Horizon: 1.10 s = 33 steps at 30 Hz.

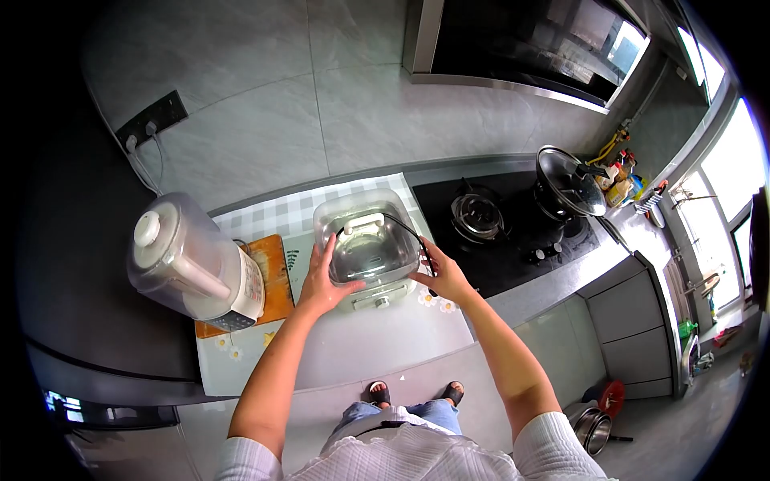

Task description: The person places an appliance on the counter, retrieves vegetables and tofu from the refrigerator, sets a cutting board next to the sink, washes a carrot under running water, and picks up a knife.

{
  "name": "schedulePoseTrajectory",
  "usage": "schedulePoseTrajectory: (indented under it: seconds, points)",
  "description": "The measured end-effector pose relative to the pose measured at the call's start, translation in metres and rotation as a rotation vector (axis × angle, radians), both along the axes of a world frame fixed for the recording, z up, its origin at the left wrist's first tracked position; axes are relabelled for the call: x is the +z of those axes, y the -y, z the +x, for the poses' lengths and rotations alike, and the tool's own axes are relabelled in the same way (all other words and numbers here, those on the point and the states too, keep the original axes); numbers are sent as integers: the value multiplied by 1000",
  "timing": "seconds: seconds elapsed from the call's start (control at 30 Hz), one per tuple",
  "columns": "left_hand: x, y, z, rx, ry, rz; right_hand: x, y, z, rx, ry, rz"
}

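Observation:
In the head view, a white boxy electric cooker [383, 296] with a clear lid [353, 207] stands on the counter in front of me. The lid has a white handle [363, 224], and a dial shows on the cooker's front. My left hand [322, 282] grips the cooker's left side, thumb toward the front. My right hand [443, 274] grips the opposite side. A black cord [407, 228] loops over the lid and runs down by my right fingers; whether they also pinch it, I cannot tell.
A blender [188, 260] stands on a wooden board [278, 276] at left, below a wall socket [152, 118]. To the right, a black gas hob [505, 212] holds a lidded pan [565, 184]. Bottles [622, 180] stand behind it. Metal pots [592, 429] sit on the floor.

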<state>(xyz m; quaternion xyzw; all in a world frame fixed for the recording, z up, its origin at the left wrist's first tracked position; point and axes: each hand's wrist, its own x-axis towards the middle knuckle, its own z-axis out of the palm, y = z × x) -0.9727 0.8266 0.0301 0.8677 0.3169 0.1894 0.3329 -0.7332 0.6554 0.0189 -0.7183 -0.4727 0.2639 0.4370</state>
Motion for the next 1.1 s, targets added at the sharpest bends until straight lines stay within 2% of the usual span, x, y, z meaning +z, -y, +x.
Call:
schedulePoseTrajectory:
  seconds: [0.13,0.27,0.77,0.87,0.97,1.1]
  points:
    - [12,7,-4,-1,-79,74,-10,-4,-14,-8,166,111]
    - [10,2,0,18,-99,116,-21,-13,-21,-134,251,-13]
    - [12,-18,11,44,-171,135,-19,-34,-13,-163,256,-7]
    - [8,-16,8,32,-140,192,-26,-31,-11,-145,284,69]
    - [5,-13,1,-2,-20,212,-25,-27,-11,-136,267,5]
    - [7,-7,-2,-3,24,144,-25,-21,-12,-156,305,12]
